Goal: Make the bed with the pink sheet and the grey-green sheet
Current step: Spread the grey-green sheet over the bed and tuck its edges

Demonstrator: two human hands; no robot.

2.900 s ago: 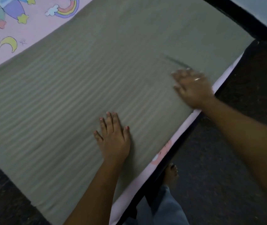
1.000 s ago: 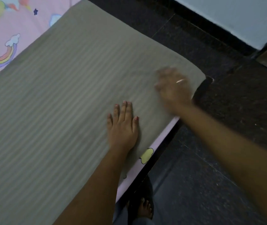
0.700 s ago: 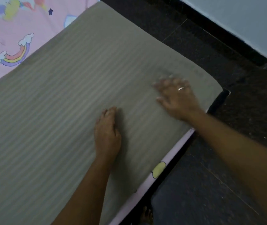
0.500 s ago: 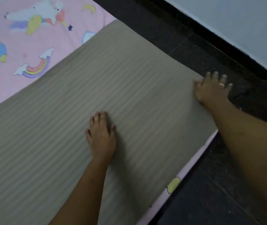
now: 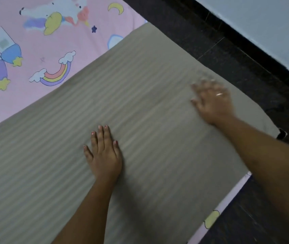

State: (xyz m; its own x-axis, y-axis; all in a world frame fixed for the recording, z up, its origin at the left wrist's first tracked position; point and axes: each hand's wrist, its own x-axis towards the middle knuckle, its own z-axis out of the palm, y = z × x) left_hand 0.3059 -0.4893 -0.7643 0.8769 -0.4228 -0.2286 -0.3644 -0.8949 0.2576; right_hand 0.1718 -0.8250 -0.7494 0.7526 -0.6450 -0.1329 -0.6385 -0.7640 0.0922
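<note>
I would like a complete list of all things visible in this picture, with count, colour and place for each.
striped grey-green sheet: one, grey-green, spread flat across the middle, on top of the pink sheet
pink cartoon-print sheet: one, pink with rainbow, moons and stars, upper left; a strip shows at the lower right edge
dark floor: one, black, right side
pale wall: one, light blue-grey, upper right
ring: one, pale metal, on a right-hand finger
left hand: one, flat on the grey-green sheet, centre
right hand: one, blurred, over the sheet near its right corner

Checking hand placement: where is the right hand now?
Head view, right of centre: the right hand lies flat on the grey-green sheet, near its far corner.
</note>
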